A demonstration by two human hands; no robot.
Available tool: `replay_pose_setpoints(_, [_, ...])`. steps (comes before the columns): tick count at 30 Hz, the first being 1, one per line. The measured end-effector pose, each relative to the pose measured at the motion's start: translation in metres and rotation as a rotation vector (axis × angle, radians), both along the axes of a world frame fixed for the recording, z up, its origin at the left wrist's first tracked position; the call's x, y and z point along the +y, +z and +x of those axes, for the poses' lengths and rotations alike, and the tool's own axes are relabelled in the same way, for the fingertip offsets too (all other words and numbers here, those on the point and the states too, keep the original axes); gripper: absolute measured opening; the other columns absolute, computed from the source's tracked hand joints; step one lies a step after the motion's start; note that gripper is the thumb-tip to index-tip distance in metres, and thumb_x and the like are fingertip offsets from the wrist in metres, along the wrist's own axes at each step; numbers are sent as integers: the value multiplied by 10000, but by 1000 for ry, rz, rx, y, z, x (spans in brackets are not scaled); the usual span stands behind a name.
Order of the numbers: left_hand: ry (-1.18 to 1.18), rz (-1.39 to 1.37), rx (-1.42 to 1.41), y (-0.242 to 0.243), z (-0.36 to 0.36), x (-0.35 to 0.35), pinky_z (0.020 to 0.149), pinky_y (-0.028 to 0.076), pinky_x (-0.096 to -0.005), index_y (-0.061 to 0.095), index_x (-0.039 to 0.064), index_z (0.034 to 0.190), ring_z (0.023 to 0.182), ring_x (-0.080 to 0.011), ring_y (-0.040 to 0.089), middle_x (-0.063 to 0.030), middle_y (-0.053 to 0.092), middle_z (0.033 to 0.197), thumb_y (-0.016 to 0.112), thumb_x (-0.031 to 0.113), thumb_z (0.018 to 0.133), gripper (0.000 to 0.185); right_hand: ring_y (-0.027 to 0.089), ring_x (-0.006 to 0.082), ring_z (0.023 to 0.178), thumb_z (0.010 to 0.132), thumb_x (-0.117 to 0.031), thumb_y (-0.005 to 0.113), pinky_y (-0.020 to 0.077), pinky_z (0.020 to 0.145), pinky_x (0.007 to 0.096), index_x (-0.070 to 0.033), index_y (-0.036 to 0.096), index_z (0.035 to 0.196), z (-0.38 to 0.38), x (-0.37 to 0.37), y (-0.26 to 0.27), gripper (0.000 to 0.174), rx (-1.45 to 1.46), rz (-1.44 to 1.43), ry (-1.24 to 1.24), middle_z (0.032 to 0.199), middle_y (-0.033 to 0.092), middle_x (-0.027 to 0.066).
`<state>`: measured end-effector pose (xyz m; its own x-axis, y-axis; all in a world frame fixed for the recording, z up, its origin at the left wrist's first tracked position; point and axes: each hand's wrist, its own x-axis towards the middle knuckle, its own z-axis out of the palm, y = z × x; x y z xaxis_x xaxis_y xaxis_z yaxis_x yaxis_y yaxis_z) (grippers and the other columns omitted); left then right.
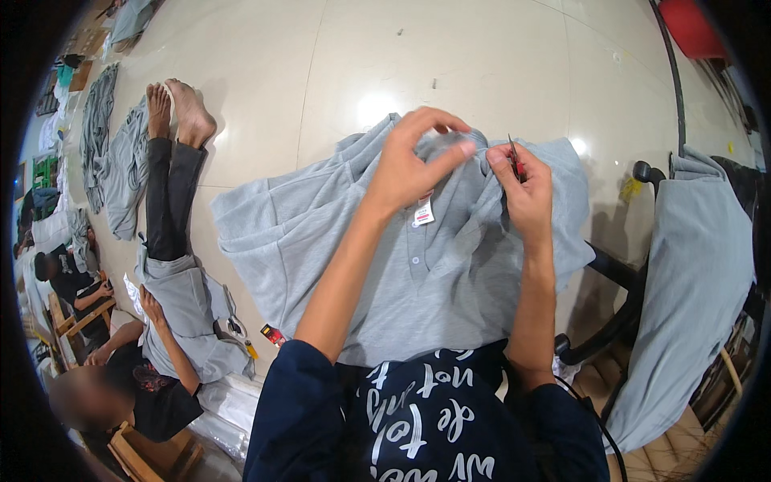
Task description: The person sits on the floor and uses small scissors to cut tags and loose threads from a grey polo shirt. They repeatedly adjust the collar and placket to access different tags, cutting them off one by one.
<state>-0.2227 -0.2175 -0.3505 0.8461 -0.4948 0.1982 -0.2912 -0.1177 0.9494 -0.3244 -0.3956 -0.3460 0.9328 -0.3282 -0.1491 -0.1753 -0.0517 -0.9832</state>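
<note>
A grey buttoned knit shirt [373,265] lies spread over my lap, its collar part bunched near my hands. My left hand [421,159] is over the collar, thumb and fingers apart, with nothing seen between them. In my right hand [521,181] is a small pair of red-handled thread snips [515,162], blades pointing up and away from me. The thumb and fingertips of that hand are also at the shirt's edge; whether they pinch the fabric is hard to tell. A white label [424,211] with writing hangs inside the neck, above the button placket [415,259].
At left, a seated co-worker [162,361] has grey fabric over the lap, with scissors [235,325] and a yellow lighter [251,349] close by. Grey garments [123,175] lie on the tiled floor. Grey cloth [692,289] hangs at right beside a black chair base [620,313].
</note>
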Motion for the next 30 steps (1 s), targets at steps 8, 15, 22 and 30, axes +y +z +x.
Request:
replay_pose_setpoints(8, [98,-182,475,-5,8,-2,780,530,-269,748,-2,1008,798,-125,678,-40,745,834,717,225,1010,229,432,36,732,1051,-228,718,361,644,228,26,693,948,-2,3,6,275,24,-21,16,774,548,-69])
replay_pose_setpoints(15, [22,-37,257,14,-7,3,855,545,-320,737,-6,1053,918,-155,686,-70,766,939,756,227,980,245,444,39,746,1047,-227,723,374,657,231,27,702,958,-4,3,0,270,5,7,-11,779,560,-65])
replay_pose_setpoints(22, [-22,91,359,4,-17,-2,884,522,-317,749,-2,1044,914,-159,678,-67,762,943,837,196,885,269,483,39,735,1019,-199,749,382,654,223,18,700,1046,-3,0,13,224,38,-171,-73,801,598,-53])
replay_pose_setpoints(30, [59,-38,552,5,-21,-19,834,506,-301,739,-6,1007,870,-130,658,-53,737,898,808,152,883,213,673,132,860,901,-140,855,529,798,261,58,718,1115,-13,-20,50,322,133,-178,-94,922,739,79])
